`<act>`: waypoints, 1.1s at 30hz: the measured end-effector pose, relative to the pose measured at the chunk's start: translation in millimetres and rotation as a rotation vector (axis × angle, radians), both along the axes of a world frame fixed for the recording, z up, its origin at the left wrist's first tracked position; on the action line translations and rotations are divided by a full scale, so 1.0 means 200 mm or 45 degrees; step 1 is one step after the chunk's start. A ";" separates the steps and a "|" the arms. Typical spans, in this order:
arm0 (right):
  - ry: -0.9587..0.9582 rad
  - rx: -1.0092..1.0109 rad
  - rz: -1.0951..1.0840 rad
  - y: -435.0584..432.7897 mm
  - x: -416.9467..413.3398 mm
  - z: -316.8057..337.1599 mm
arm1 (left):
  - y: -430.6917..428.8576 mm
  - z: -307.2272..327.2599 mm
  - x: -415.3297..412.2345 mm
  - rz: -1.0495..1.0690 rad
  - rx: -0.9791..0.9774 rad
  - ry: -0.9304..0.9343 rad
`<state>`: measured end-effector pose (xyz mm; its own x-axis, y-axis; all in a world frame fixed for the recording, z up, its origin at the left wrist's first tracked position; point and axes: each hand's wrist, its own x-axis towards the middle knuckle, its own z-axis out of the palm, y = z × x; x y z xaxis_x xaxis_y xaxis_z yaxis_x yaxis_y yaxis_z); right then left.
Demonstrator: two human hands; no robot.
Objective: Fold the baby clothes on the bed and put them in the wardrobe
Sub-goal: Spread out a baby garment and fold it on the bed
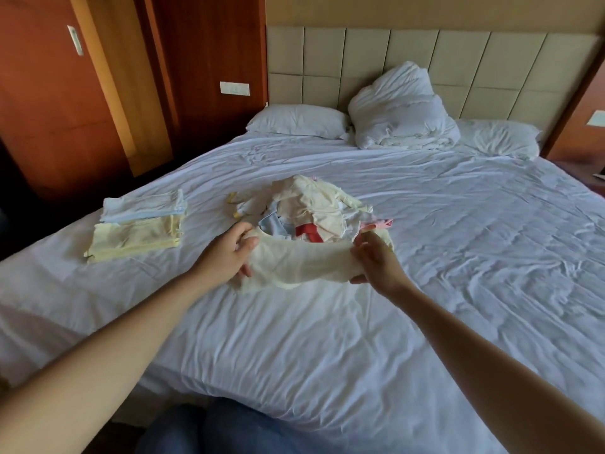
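A pale cream baby garment is stretched between my two hands just above the white bed sheet. My left hand grips its left edge and my right hand pinches its right edge. Right behind it lies a loose heap of unfolded baby clothes in cream, light blue, pink and red. To the left on the bed rest two folded stacks: a yellow one in front and a white and light blue one behind it.
Two pillows and a bunched white duvet lie by the padded headboard. Wooden wardrobe doors stand to the left of the bed. My knee in blue jeans is at the bed's near edge.
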<state>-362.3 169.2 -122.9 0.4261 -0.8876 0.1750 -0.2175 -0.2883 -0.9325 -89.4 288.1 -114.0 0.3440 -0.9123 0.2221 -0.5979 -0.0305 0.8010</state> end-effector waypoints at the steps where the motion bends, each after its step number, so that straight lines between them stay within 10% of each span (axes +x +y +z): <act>1: -0.009 -0.053 0.011 -0.02 0.00 0.05 | -0.01 0.05 0.01 0.010 -0.012 -0.073; 24: 0.321 -0.902 -0.155 -0.24 0.10 0.62 | -0.15 0.61 0.14 0.407 -0.242 -1.263; 33: 0.684 -0.610 0.151 -0.05 0.06 0.03 | 0.05 0.04 0.01 0.215 0.601 -1.494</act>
<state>-350.5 158.6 -117.7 0.6509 -0.7088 0.2720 -0.5520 -0.6878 -0.4714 -87.9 298.4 -106.6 0.2812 -0.9497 0.1379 -0.8977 -0.3111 -0.3120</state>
